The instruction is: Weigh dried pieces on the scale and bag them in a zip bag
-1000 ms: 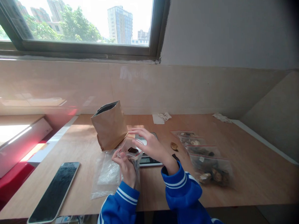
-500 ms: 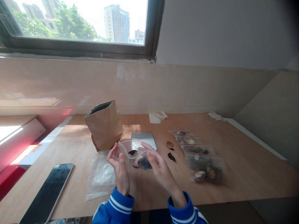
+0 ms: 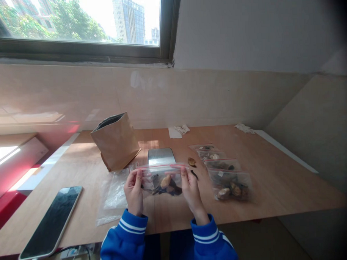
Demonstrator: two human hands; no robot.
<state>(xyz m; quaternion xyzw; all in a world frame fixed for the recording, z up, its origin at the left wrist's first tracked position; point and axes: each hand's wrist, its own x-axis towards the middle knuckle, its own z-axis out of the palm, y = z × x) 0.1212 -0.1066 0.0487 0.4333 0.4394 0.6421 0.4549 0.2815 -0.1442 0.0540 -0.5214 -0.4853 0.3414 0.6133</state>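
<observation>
Clear zip bag (image 3: 163, 180) stretched level, long axis left to right, red-lined seal edge up, brown and dark pieces bunched inside. Held above the table (image 3: 278, 187), before the scale (image 3: 161, 156). Pinched at each end by left hand (image 3: 134, 192) and right hand (image 3: 191, 190), fingers closed on its corners.

An improvised packing station in a high-rise room. The wooden table (image 3: 278, 187) carried a small digital scale (image 3: 161, 156), a kraft paper bag (image 3: 115, 141) and filled zip bags (image 3: 224, 173); the window (image 3: 81, 23) overlooked city towers above a tiled wall.
</observation>
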